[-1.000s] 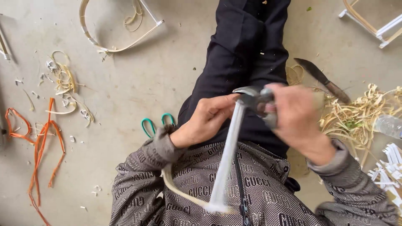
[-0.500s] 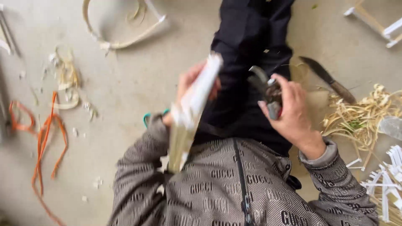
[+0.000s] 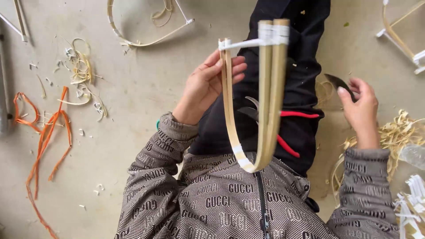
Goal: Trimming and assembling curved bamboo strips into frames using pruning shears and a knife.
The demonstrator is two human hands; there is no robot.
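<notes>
From my remote seat I see the left hand (image 3: 208, 88) closed lightly round one limb of a pale bent bamboo-strip frame with white tape bindings (image 3: 265, 97), fingers wrapped over the thin outer strip near its top end, at about eleven o'clock from the frame's curved bottom. The frame stands nearly upright over the lap, its U-bend low against the patterned grey jacket (image 3: 230, 203), its two doubled strips rising toward twelve o'clock and tied across by a white band. The right hand (image 3: 361, 106) is well apart at three o'clock, its fingers touching a dark curved knife blade (image 3: 336, 82) lying on the concrete floor (image 3: 133, 110); I cannot tell whether it has truly gripped it. Red-handled pruning shears (image 3: 283, 128) rest on the dark trousers behind the frame. I judge the frame light, springy and stiff along its length, likely to splay if let go, with smooth faces that could slip and edges that could splinter; the taped joints look the safest places to hold. Orange strapping (image 3: 44, 132) lies at nine o'clock, pale bamboo shavings (image 3: 398, 132) at three.
</notes>
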